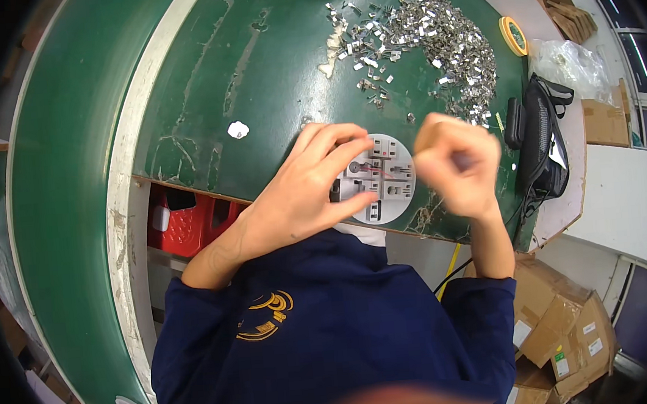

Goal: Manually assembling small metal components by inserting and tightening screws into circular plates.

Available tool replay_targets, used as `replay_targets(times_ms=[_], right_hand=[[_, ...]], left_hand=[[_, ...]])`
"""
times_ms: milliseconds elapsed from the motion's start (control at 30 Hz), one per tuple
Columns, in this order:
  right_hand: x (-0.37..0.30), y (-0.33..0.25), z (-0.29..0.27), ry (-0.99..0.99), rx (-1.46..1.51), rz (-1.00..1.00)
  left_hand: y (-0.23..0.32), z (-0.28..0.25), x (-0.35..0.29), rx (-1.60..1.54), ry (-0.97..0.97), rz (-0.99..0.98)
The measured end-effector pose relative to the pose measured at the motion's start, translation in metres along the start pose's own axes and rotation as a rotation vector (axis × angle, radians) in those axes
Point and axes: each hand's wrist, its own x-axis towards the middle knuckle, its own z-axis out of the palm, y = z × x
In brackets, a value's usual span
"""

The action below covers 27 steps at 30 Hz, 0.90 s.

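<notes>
A round, pale grey disc-shaped assembly [394, 149] lies at the near edge of the green table, with small blocks, slots and thin reddish wires on its face. Over its left side reaches my left hand [310, 176], fingers and thumb spread apart, the tips on or just above the disc; contact cannot be told for sure. A dark block [335, 190] shows between that thumb and the fingers. To the right of the disc, my right hand [459, 167] is raised with its fingers curled closed, slightly blurred; whatever they pinch is hidden.
A heap of small shiny metal parts [447, 40] covers the table's far right. Near it are a yellow tape roll [512, 36] and a black bag [545, 143]. A white scrap [238, 130] lies left. A red plastic stool [189, 228] stands below; cardboard boxes [565, 327] sit lower right.
</notes>
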Motion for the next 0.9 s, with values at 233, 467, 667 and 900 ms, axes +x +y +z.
replay_targets(times_ms=[233, 467, 667, 900], right_hand=[[0.010, 0.006, 0.022, 0.181, 0.827, 0.029], [0.012, 0.012, 0.020, 0.046, 0.724, 0.104], [0.020, 0.017, 0.018, -0.151, 0.813, 0.014], [0.018, 0.021, 0.019, -0.164, 0.857, 0.119]], left_hand=[[0.006, 0.013, -0.002, 0.197, -0.100, 0.007], [0.006, 0.013, -0.003, 0.223, -0.111, 0.002], [0.006, 0.013, -0.002, 0.230, -0.115, -0.001], [0.005, 0.013, -0.003, 0.240, -0.114, -0.002]])
